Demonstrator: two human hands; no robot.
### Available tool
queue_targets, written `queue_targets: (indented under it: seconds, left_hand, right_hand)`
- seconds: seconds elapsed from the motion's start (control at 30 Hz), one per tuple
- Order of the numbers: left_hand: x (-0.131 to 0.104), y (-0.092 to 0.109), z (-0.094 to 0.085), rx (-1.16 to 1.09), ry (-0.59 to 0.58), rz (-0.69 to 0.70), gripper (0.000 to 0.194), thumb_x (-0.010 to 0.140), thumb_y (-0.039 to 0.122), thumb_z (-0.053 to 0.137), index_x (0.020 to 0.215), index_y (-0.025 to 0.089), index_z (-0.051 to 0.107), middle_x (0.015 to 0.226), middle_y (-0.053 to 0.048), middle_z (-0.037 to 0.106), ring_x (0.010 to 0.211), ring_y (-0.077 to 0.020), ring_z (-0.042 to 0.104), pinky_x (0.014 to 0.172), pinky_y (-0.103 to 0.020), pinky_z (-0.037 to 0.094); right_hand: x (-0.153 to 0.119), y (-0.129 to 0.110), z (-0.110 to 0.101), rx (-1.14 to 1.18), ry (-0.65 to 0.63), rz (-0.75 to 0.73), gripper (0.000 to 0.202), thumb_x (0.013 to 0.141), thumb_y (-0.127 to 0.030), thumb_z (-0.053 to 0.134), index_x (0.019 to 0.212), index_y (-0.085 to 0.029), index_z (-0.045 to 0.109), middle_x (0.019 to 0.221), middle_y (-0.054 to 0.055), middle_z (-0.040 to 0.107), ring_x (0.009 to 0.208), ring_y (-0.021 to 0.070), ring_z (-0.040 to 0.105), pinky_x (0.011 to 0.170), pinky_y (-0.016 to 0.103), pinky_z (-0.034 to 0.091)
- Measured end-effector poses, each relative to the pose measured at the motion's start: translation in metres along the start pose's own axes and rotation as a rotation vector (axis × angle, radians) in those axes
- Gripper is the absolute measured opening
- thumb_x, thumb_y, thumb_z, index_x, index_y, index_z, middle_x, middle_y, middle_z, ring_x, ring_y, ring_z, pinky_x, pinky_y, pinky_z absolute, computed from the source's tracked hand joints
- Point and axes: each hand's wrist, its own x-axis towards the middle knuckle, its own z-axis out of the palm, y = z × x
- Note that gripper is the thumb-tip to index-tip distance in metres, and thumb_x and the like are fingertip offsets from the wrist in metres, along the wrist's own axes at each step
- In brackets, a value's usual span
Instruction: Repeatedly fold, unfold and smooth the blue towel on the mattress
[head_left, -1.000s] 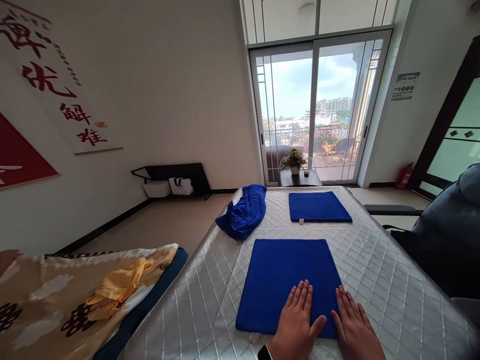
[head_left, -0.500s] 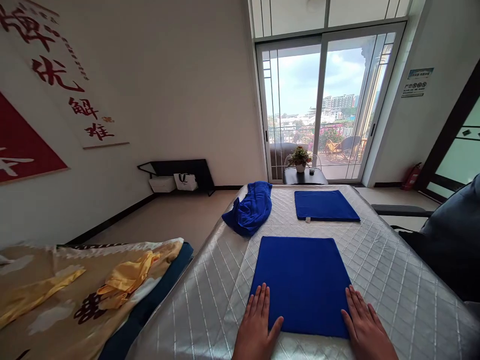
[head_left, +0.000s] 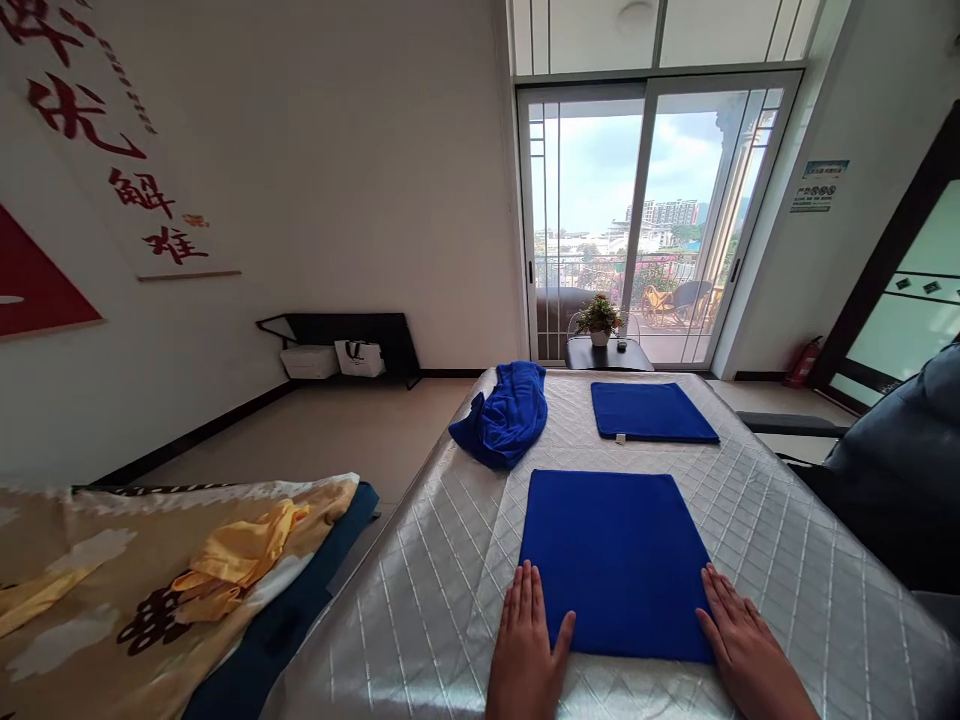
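Note:
A flat blue cloth square [head_left: 615, 560] lies on the silver quilted mattress [head_left: 420, 610] in front of me. My left hand [head_left: 529, 640] rests flat at its lower left edge, fingers stretched out, thumb apart. At its lower right edge lies my right hand [head_left: 750, 640], also spread and holding nothing. Farther back is a second flat blue piece [head_left: 652, 411] with a small white tag at its front edge. A crumpled blue cloth [head_left: 506, 415] sits to its left, near the mattress edge.
At the left, a bed with a patterned cover [head_left: 82, 600] carries a yellow cloth [head_left: 244, 555]. A small table [head_left: 609, 353] with a potted plant [head_left: 598, 318] stands beyond the mattress. A dark padded object [head_left: 892, 460] is at the right.
The view has shifted slightly, so the room appears moved. Both hands still lie flat at the sides of the near blue square, which looks unchanged.

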Motion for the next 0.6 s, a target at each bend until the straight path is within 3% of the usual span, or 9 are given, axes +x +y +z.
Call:
queue_targets:
  seconds: [0.13, 0.33, 0.47, 0.6]
  left_hand:
    - [-0.001, 0.001, 0.002, 0.000, 0.038, -0.009, 0.081, 0.103, 0.063, 0.034, 0.163, 0.012, 0.011, 0.169, -0.013, 0.024, 0.154, -0.0305, 0.032, 0.121, -0.048, 0.042]
    - [-0.001, 0.002, 0.006, 0.005, 0.094, -0.008, 0.081, 0.103, 0.059, 0.039, 0.163, 0.015, 0.006, 0.168, -0.013, 0.028, 0.152, -0.0313, 0.035, 0.120, -0.050, 0.044]
    - [-0.002, -0.001, 0.004, 0.023, 0.091, -0.017, 0.079, 0.103, 0.058, 0.040, 0.163, 0.013, 0.016, 0.167, -0.014, 0.031, 0.152, -0.0317, 0.037, 0.119, -0.049, 0.045]
    - [0.003, -0.002, -0.009, 0.051, 0.082, -0.033, 0.076, 0.104, 0.060, 0.036, 0.161, 0.010, 0.030, 0.166, -0.015, 0.034, 0.152, -0.0310, 0.037, 0.120, -0.047, 0.044]
  right_hand:
    - [0.016, 0.004, -0.009, 0.035, 0.010, 0.031, 0.066, 0.103, -0.044, 0.018, 0.157, -0.016, 0.045, 0.165, 0.009, 0.036, 0.154, 0.0255, 0.030, 0.124, 0.052, 0.031]
    - [0.072, 0.001, -0.030, 0.047, -0.040, -0.002, 0.068, 0.105, -0.043, 0.016, 0.160, -0.010, 0.036, 0.167, 0.012, 0.029, 0.155, 0.0253, 0.026, 0.125, 0.050, 0.029]
    - [0.096, 0.002, -0.023, 0.025, -0.083, 0.001, 0.068, 0.104, -0.042, 0.019, 0.159, -0.006, 0.036, 0.167, 0.015, 0.029, 0.155, 0.0260, 0.027, 0.125, 0.050, 0.027]
    - [0.097, 0.000, -0.012, -0.012, -0.084, 0.026, 0.067, 0.104, -0.038, 0.019, 0.160, -0.006, 0.033, 0.168, 0.012, 0.026, 0.156, 0.0234, 0.022, 0.127, 0.048, 0.022]
